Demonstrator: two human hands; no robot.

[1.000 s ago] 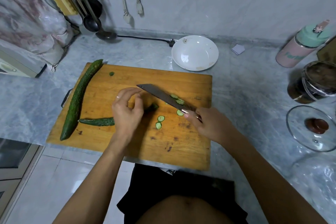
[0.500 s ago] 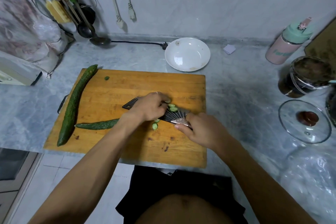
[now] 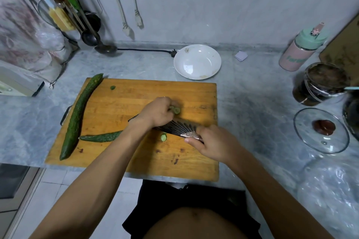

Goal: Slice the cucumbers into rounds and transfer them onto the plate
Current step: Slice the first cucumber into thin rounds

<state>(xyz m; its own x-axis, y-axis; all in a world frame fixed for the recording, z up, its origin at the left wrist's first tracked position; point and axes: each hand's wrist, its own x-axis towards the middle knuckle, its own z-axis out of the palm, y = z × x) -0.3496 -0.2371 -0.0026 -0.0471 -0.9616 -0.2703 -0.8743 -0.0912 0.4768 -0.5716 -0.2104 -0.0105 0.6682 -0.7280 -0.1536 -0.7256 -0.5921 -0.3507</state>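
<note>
Cucumbers are only partly dealt with: one whole cucumber (image 3: 77, 118) lies untouched along the left edge of the cutting board (image 3: 120, 103), and a cut cucumber (image 3: 101, 137) rests near the board's front left, its sliced end hidden under the left forearm. The left hand (image 3: 157, 111) is curled over the middle of the board, fingers pinching what look like a few rounds (image 3: 175, 110), though blur makes the count uncertain. The right hand (image 3: 211, 143) grips the handle of the knife (image 3: 174, 127), whose blade lies low across the board under the left wrist. One loose slice (image 3: 163, 137) sits on the board just in front of the blade. The white plate (image 3: 213, 60) stands on the worktop beyond the board's far right corner and holds no cucumber, so the transfer is not yet done. By my judgement the task is early: most of the slicing and all the plating remain.
</note>
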